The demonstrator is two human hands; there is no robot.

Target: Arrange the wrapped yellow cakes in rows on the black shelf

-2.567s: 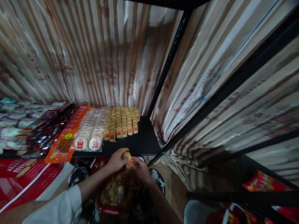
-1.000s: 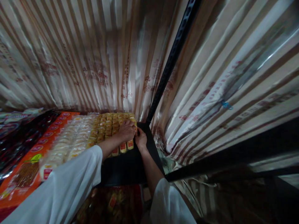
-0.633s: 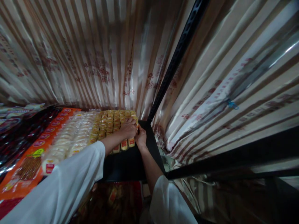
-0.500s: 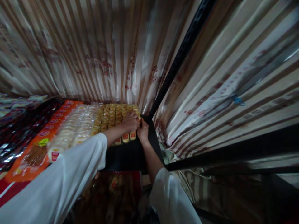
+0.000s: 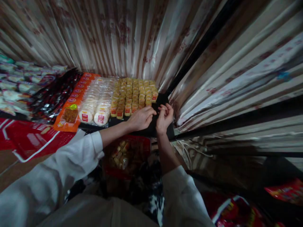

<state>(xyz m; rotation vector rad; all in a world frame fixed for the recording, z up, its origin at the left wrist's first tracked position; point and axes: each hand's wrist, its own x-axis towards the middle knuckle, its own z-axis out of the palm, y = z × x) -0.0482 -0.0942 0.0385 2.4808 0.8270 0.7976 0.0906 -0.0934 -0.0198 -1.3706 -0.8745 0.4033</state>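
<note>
Several rows of small yellow wrapped snacks [image 5: 127,94] stand on the dark shelf [image 5: 151,129], red labels facing me. My left hand [image 5: 142,119] is by the front right of these rows, its fingers curled together; the space inside them is hidden. To its right, my right hand [image 5: 165,118] is raised over the bare shelf corner, fingers loosely bent and apart, with nothing visible in them. A small gap separates the two hands. Left of the yellow rows lie two rows of clear-wrapped round white cakes [image 5: 94,104].
An orange snack pack [image 5: 73,108], dark shiny packs [image 5: 56,96] and white packets [image 5: 21,80] fill the shelf's left. Below are a red basket [image 5: 35,138] and another red basket [image 5: 146,146] holding yellow packs. A striped curtain [image 5: 94,41] and black post [image 5: 189,63] stand behind.
Both hands have come off the right-end yellow row toward me and moved apart. The view has shifted, showing more of the shelf's left and the baskets below.
</note>
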